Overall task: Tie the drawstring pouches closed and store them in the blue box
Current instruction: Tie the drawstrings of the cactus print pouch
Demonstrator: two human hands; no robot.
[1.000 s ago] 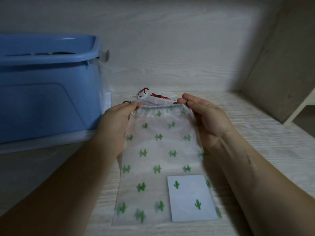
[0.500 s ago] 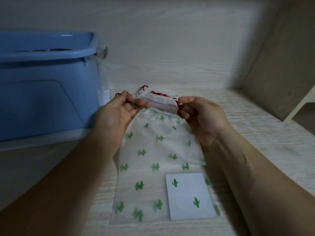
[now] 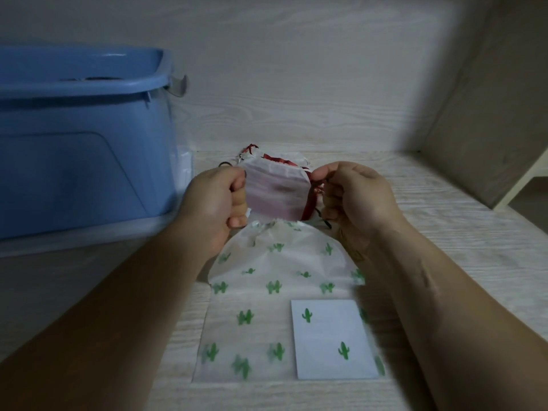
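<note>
Frosted pouch (image 3: pixel 281 271), between left hand (image 3: pixel 212 203), right hand (image 3: pixel 358 197)

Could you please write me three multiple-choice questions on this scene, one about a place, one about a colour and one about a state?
1. Where is the blue box relative to the cactus pouch? A) to its left B) to its right C) on it
2. What colour are the printed cacti? A) red B) green C) blue
3. How is the pouch's mouth? A) spread flat B) gathered narrow C) folded under

Answers: 1 A, the box fills the left side; 2 B, every cactus is green; 3 B, the left hand and right hand grip the drawstring and the top is puckered.
</note>
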